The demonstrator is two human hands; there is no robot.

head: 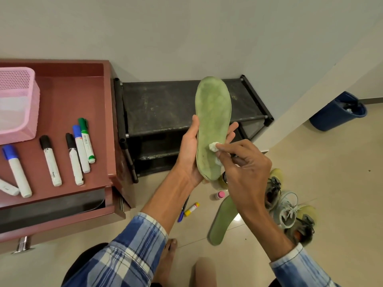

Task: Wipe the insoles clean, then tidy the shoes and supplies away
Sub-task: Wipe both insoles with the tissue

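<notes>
1. Above the floor (331, 183), I see the insole (212, 121) standing 6-to-12 o'clock, heel down, my left hand (189, 154) clasping its lower edges.
2. My right hand (244, 172), from 4 o'clock, pinches a white wad (214, 147) against its lower half; I judge strokes should run toward 12.

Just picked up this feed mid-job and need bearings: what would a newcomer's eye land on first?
The green insole held up in the centre stands out first: the left hand grips it from behind while the right hand pinches a white wad against its lower half. Below it, a second green insole lies on the floor tiles beside the pale shoes. At left, whiteboard markers lie scattered on a red-brown desk.
</notes>
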